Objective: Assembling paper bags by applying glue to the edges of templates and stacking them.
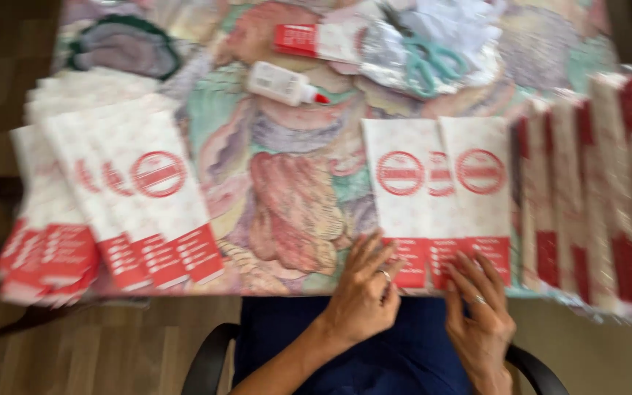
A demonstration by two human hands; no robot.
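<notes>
Nearest the head camera, both hands rest at the table's near edge on two white-and-red paper bags [440, 208] lying flat side by side, slightly overlapped. Her left hand [363, 292] lies with fingers spread, tips pressing the red bottom band of the left bag; the right hand [480, 311] does the same on the right bag, fingers fanned and pinching nothing. Left of them sits a fanned stack of bags [111, 205]; right, a row of folded bags [594, 190]. Farther back lie a white glue bottle [283, 84], a red-and-white tube [316, 40] and teal scissors [429, 62] on the patterned tablecloth [294, 190]. Since the bags overhang the edge, they look liable to slip off if the fingertips drag them nearer, and the overlap could shift out of line.
</notes>
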